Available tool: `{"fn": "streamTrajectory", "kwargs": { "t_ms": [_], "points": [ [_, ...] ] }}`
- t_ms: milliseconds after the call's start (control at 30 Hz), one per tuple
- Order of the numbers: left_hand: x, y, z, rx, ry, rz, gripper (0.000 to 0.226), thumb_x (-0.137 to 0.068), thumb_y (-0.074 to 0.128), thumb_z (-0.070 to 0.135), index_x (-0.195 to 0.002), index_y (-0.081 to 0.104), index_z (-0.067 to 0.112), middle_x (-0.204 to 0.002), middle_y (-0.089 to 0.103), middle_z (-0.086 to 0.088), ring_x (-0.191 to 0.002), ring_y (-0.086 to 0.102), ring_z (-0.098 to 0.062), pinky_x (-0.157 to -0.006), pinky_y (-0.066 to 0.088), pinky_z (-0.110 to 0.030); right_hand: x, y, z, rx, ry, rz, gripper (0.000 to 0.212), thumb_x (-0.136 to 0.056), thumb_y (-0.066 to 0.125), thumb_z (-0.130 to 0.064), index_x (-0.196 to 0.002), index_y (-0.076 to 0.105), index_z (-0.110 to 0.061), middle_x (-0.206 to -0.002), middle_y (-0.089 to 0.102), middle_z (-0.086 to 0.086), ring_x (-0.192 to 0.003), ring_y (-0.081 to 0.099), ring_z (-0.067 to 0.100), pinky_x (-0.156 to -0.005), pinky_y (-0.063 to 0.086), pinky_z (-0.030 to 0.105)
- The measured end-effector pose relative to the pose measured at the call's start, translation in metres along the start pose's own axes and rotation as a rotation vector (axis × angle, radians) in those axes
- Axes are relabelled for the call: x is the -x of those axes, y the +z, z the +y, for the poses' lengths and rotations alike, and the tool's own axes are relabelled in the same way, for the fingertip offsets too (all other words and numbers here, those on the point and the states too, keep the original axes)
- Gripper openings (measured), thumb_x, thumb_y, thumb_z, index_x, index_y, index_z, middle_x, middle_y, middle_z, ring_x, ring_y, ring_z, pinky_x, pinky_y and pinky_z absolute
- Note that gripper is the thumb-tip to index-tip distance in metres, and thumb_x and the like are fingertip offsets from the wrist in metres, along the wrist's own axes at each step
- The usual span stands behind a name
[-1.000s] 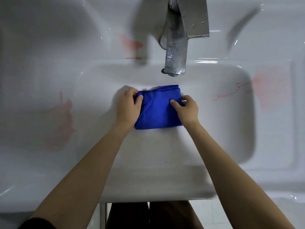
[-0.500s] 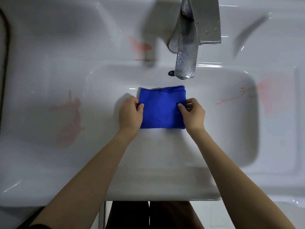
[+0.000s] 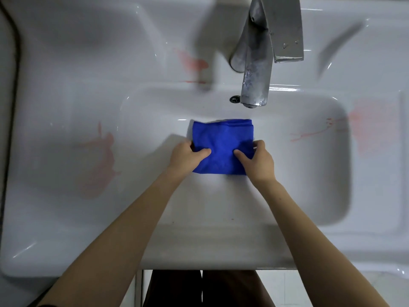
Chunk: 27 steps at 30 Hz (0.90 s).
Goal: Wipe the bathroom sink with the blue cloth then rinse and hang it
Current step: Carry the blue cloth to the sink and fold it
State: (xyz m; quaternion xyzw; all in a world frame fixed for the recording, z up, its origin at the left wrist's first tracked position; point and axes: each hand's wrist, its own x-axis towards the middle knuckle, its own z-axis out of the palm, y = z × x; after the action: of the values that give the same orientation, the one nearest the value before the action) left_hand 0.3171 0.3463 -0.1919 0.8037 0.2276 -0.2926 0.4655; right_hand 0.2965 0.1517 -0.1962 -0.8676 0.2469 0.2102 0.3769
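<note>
White sink (image 3: 66, 218) fills the view, its glossy ledge smeared with pinkish stains (image 3: 99, 160) left and right of the basin. Metal tap (image 3: 256, 69) juts over the basin's far edge. Folded blue cloth (image 3: 221, 140) lies flat in the basin below the spout, left hand (image 3: 188, 155) and right hand (image 3: 257, 161) pinching its near corners.

The faucet (image 3: 256, 69) overhangs the back of the basin (image 3: 309, 173); left and right of the blue cloth (image 3: 222, 140) the basin floor lies bare.
</note>
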Motion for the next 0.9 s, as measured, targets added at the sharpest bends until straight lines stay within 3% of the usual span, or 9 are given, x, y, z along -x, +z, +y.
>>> {"fn": "streamTrajectory", "kwargs": {
  "t_ms": [100,233,367,533,633,700,767,833,900],
  "points": [
    [0.004,0.0,0.003,0.044,0.072,-0.027,0.017,-0.088,0.063,0.023,-0.099,0.058,0.012,-0.091,0.064,-0.001,-0.086,0.062,-0.02,-0.074,0.051,-0.033,-0.001,-0.006,0.005,-0.078,-0.006,-0.028,0.042,-0.092,0.062,-0.035,-0.125,0.048,-0.013,-0.106,0.055,-0.002,-0.088,0.054,0.018,-0.074,0.043,0.028],
    [0.014,0.012,0.011,0.115,0.165,0.014,0.011,-0.089,0.062,0.017,-0.087,0.051,0.017,-0.074,0.053,0.003,-0.068,0.051,-0.015,-0.064,0.042,-0.026,-0.002,-0.006,0.01,-0.149,-0.015,-0.038,0.035,-0.093,0.062,-0.034,-0.122,0.053,-0.016,-0.103,0.057,-0.004,-0.088,0.056,0.017,-0.075,0.049,0.03],
    [0.022,0.041,0.035,0.158,0.28,-0.031,0.017,-0.085,0.067,0.014,-0.092,0.051,0.012,-0.074,0.06,-0.011,-0.06,0.057,-0.02,-0.054,0.048,-0.033,-0.008,-0.013,0.018,-0.291,0.001,-0.107,0.02,-0.094,0.06,-0.023,-0.112,0.06,-0.017,-0.098,0.065,-0.001,-0.09,0.064,0.023,-0.078,0.055,0.034],
    [0.017,0.082,0.041,-0.089,0.362,-0.069,0.03,-0.086,0.068,0.015,-0.097,0.04,0.013,-0.067,0.051,0.002,-0.065,0.065,-0.031,-0.06,0.054,-0.039,-0.011,-0.023,0.026,-0.415,-0.017,-0.203,0.021,-0.094,0.048,-0.004,-0.107,0.064,-0.009,-0.1,0.07,0.014,-0.09,0.068,0.033,-0.078,0.058,0.042],
    [0.016,0.082,0.037,0.029,0.284,-0.127,0.018,-0.093,0.056,0.009,-0.107,0.044,0.011,-0.078,0.055,-0.001,-0.065,0.065,-0.028,-0.063,0.058,-0.034,-0.009,-0.024,0.028,-0.39,-0.05,-0.205,0.021,-0.094,0.046,-0.002,-0.105,0.064,-0.009,-0.094,0.07,0.01,-0.08,0.066,0.024,-0.076,0.057,0.038],
    [0.02,0.075,0.03,-0.017,0.371,-0.131,0.026,-0.093,0.05,0.001,-0.118,0.05,0.007,-0.091,0.058,-0.005,-0.074,0.065,-0.024,-0.072,0.057,-0.031,-0.009,-0.022,0.03,-0.384,-0.081,-0.184,0.019,-0.093,0.046,-0.001,-0.1,0.063,-0.006,-0.086,0.068,0.007,-0.073,0.063,0.017,-0.069,0.056,0.034],
    [0.017,0.067,0.015,-0.285,0.64,0.017,0.035,-0.09,0.05,0.001,-0.123,0.059,0.009,-0.105,0.061,-0.007,-0.09,0.058,-0.021,-0.085,0.05,-0.031,-0.008,-0.02,0.029,-0.395,-0.085,-0.172,0.017,-0.094,0.048,-0.003,-0.097,0.063,-0.009,-0.082,0.067,0.0,-0.065,0.061,0.007,-0.061,0.053,0.025],
    [0.007,0.064,-0.001,-0.632,0.863,0.196,0.04,-0.09,0.05,0.017,-0.129,0.06,0.015,-0.128,0.059,-0.005,-0.112,0.051,-0.023,-0.097,0.042,-0.032,-0.007,-0.019,0.03,-0.412,-0.09,-0.158,0.019,-0.094,0.048,-0.003,-0.099,0.064,-0.013,-0.083,0.068,-0.002,-0.065,0.062,0.003,-0.06,0.051,0.02],
    [-0.004,0.068,-0.012,-0.846,0.975,0.225,0.048,-0.096,0.042,0.027,-0.141,0.05,0.013,-0.148,0.049,-0.006,-0.136,0.043,-0.028,-0.11,0.039,-0.037,-0.007,-0.017,0.032,-0.422,-0.095,-0.143,0.021,-0.093,0.048,-0.003,-0.103,0.065,-0.012,-0.088,0.071,0.004,-0.072,0.063,0.01,-0.063,0.055,0.026]
  ]
}}
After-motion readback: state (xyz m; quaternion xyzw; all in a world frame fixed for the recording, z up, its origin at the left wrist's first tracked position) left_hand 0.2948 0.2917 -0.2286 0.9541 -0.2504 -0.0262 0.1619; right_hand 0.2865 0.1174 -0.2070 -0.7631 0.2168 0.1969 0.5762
